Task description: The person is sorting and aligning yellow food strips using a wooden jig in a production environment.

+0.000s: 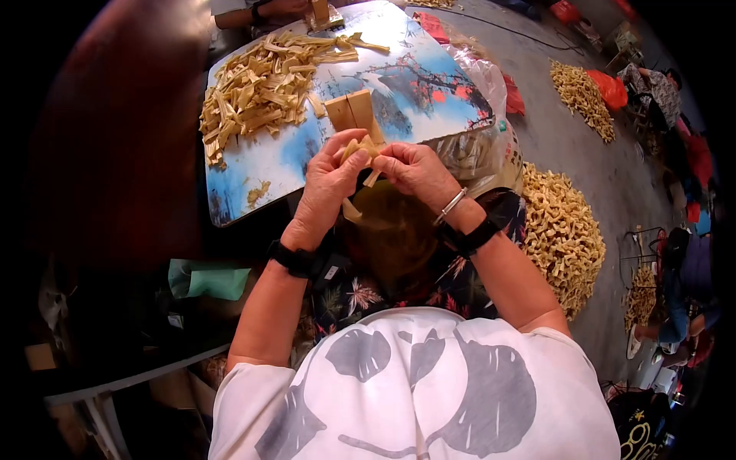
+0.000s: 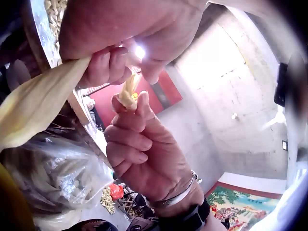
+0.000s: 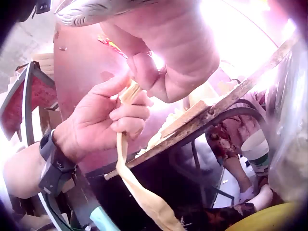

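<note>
Bag (image 2: 72, 185), clear plastic: pale contents (image 1: 469, 156) (perhaps strips; hazy) | left hand (image 1: 335, 175), right hand (image 1: 416, 175): both curled, pinching yellowish strip (image 3: 143, 193)

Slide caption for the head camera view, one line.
Left hand and right hand hold a pale strip beside a picture-topped table.

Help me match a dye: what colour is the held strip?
Pale yellow; the strip shows best in the left wrist view.

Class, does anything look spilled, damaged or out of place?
One small oddity: a yellowish patch on the table, apart from the main pile of strips; whether scraps or a worn spot, I cannot tell. The large heap of pieces lies on the floor but looks gathered rather than spilled. The held strip shows no obvious damage.
</note>
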`<state>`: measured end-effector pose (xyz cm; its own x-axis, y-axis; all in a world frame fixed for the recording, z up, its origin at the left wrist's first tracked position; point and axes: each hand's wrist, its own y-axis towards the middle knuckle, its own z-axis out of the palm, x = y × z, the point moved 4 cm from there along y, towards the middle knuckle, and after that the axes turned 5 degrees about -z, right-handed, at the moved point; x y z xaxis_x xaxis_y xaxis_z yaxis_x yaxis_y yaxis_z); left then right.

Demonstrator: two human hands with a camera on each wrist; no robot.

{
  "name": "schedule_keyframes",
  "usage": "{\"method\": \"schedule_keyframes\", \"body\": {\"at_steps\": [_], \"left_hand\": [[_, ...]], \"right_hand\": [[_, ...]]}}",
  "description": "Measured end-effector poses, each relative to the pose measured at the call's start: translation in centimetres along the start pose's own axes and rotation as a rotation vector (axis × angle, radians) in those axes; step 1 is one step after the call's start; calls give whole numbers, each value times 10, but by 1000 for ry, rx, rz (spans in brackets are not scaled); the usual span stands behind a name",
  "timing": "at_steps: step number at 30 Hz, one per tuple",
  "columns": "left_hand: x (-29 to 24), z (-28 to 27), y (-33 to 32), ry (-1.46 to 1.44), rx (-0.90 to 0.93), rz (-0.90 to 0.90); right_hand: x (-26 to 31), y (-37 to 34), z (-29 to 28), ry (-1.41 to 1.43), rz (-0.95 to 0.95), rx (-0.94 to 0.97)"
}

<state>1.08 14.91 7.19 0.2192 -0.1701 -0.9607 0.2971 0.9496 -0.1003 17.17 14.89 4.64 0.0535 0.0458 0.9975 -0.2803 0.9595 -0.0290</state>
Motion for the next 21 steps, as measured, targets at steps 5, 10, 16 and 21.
{"method": "schedule_keyframes", "body": {"at_steps": [5, 10, 16, 21], "left_hand": [[17, 5, -16, -10, -2, 1], [28, 11, -34, 62, -82, 20], [57, 7, -45, -333, 8, -170], [75, 3, -61, -488, 32, -338]], "right_hand": [[-7, -35, 8, 221, 101, 40], [-13, -50, 15, 153, 7, 16], [-16, -64, 13, -247, -152, -42], [-27, -68, 3, -675, -244, -211]]}}
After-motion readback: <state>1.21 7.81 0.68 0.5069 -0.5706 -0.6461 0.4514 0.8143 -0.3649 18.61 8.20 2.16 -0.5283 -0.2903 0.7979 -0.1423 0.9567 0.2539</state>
